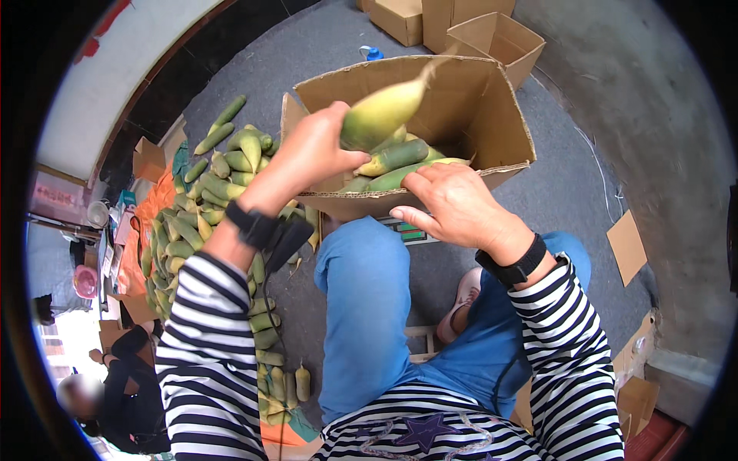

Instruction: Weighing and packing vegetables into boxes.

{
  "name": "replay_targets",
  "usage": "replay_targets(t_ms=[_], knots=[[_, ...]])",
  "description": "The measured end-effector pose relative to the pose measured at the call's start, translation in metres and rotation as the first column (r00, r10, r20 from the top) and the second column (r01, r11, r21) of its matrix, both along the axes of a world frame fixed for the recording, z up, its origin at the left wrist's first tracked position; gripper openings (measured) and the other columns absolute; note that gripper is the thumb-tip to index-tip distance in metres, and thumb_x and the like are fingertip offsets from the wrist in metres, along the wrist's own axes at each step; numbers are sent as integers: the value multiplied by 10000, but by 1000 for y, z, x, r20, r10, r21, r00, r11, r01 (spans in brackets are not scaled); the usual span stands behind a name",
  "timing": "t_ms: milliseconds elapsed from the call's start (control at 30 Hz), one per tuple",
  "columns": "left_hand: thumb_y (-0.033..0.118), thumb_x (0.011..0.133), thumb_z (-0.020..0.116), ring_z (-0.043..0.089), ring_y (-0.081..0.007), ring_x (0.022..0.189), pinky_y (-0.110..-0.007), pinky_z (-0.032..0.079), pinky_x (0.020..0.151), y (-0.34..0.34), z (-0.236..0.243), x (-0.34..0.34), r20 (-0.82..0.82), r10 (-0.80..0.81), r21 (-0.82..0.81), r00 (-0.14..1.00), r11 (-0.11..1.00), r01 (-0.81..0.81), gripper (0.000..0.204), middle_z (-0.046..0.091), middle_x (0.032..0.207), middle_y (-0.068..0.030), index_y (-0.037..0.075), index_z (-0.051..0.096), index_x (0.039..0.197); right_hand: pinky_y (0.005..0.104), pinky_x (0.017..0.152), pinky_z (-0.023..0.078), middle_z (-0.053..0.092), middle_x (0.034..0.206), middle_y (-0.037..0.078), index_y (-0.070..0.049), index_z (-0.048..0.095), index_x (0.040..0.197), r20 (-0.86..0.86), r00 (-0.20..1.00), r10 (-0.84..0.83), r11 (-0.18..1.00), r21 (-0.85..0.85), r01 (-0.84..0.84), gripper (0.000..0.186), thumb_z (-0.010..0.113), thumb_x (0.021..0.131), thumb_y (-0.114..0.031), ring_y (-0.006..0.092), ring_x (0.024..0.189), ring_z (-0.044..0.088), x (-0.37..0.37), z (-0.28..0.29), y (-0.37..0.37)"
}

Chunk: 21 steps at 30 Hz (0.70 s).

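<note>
My left hand (319,150) is closed on a large yellow-green radish (384,104), lifted above the left side of an open cardboard box (484,100), with its thin tail pointing up and right. Several green radishes (396,159) lie inside the box, whose lower part is hidden. My right hand (461,207) rests at the box's near rim, fingers bent over a long green radish and thumb stretched out apart, outside the box. A scale (411,230) with a green panel shows beneath the box.
A heap of radishes (184,230) spreads at left, partly on orange sheeting (161,196). Cardboard boxes (396,23) and a blue-capped container (374,54) stand behind. A dark-clothed person (127,403) is at lower left. A grey wall (646,115) bounds the right, beside loose cardboard (626,246).
</note>
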<state>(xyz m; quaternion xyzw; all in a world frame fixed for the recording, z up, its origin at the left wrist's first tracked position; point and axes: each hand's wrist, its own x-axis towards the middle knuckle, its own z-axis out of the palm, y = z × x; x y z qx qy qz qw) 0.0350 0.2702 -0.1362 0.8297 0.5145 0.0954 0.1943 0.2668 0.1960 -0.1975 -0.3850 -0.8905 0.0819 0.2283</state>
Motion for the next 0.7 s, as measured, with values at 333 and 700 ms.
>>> replay_targets(t_ms=[333,700], knots=[[199,891,744,638,-260,1120,-386,504,952,-87,13,-17,195,-10,154,981,988,-20,483,655,1209,-142,3,558,1291,469,751,513,656,867,159,-12,615,937,-100,993,57,998,8,-56,422,638,933,-434,370,848,647,4,-8,0],[216,792,767,393,-428,1386,-539,322,1132,-195,-44,-16,11,33,388,999,921,-35,700,438,1480,-202,59,499,1420,451,747,536,656,924,141,-57,666,1010,-223,968,-112,977,153,148,353,575,994,-398,352,881,654,9,1,11]])
